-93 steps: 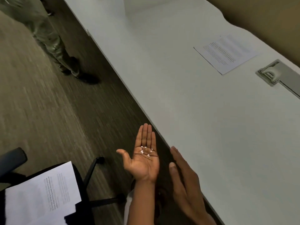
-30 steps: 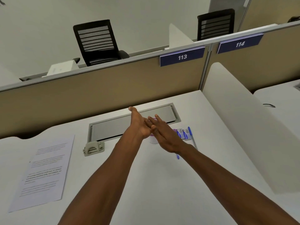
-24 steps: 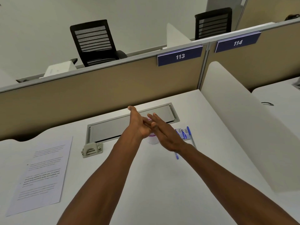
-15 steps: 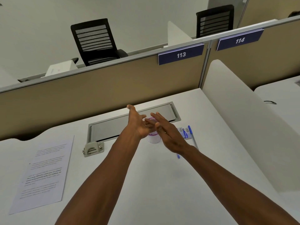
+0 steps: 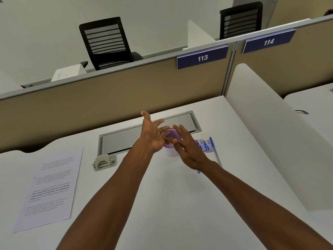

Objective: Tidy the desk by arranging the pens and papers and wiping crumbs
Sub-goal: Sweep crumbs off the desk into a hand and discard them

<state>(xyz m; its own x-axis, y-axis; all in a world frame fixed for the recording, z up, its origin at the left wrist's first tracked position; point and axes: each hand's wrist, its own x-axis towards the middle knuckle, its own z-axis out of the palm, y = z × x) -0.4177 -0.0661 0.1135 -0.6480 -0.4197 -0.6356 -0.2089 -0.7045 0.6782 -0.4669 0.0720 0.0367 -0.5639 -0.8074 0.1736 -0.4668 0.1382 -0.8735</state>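
Printed sheet (image 5: 48, 190) lay flat at the far left of the desk (image 5: 162, 204), long side running away from you, edges a bit skewed to the desk front. Right of it, a small grey clip-like fitting (image 5: 103, 162) sat at the near left corner of the grey cable hatch (image 5: 144, 137), which was set flush in the desk below the tan partition (image 5: 108, 98). Your left hand (image 5: 153, 134) was stretched out over the hatch's near edge, palm turned toward the right, fingers straight and spread, thumb up, holding nothing. A small white cup (image 5: 170, 147) with a purple inside stood on the desk between both hands, partly hidden by them; crumbs inside, can't tell. Your right hand (image 5: 187, 148) was just right of the cup, fingers straight and loose, tips over the cup's rim and close to the left fingers; whether the two hands touched, can't tell. It gripped nothing. Pens (image 5: 205, 146) lay side by side just right of that hand, blue and white, near the hatch's right end, and one thin blue pen (image 5: 215, 152) ran past your right wrist toward you. A blue sign 113 (image 5: 202, 57) hung on the partition above; a white divider (image 5: 270, 132) closed the desk's right side. Black chair (image 5: 106, 42) stood behind the partition.
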